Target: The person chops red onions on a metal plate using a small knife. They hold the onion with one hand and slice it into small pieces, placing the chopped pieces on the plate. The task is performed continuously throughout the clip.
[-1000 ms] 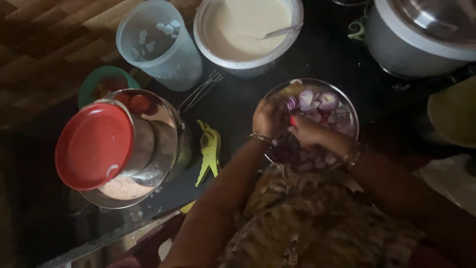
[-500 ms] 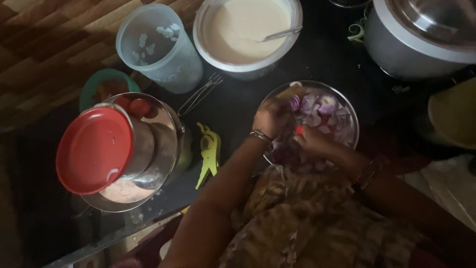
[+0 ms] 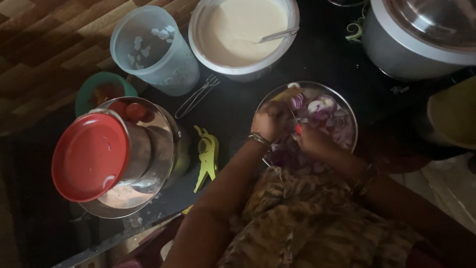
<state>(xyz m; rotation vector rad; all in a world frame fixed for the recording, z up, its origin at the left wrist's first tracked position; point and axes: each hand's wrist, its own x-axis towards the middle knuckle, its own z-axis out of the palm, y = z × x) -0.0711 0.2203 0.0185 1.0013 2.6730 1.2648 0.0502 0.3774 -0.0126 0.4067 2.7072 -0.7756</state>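
Observation:
A steel bowl (image 3: 347, 111) of chopped purple onion sits on the dark counter in front of me. My left hand (image 3: 270, 121), a bangle on its wrist, is curled over the bowl's left side, apparently around a piece of onion that it mostly hides. My right hand (image 3: 313, 143) is over the bowl's near edge, closed on a small red-handled tool (image 3: 298, 129) whose blade I cannot see. The two hands nearly touch above the onion slices (image 3: 322, 106).
A white tub of pale batter (image 3: 243, 30) with a spoon stands behind the bowl, beside a translucent plastic jug (image 3: 153, 49). On the left are a steel pot with a red lid (image 3: 89, 156), a green bowl (image 3: 101, 92), metal tongs (image 3: 198, 94) and a yellow-green tool (image 3: 208, 156). A cooker (image 3: 421, 34) stands at the back right.
My right hand has slid a little lower and nearer my body over the bowl's near edge. My left hand stays over the bowl's left side.

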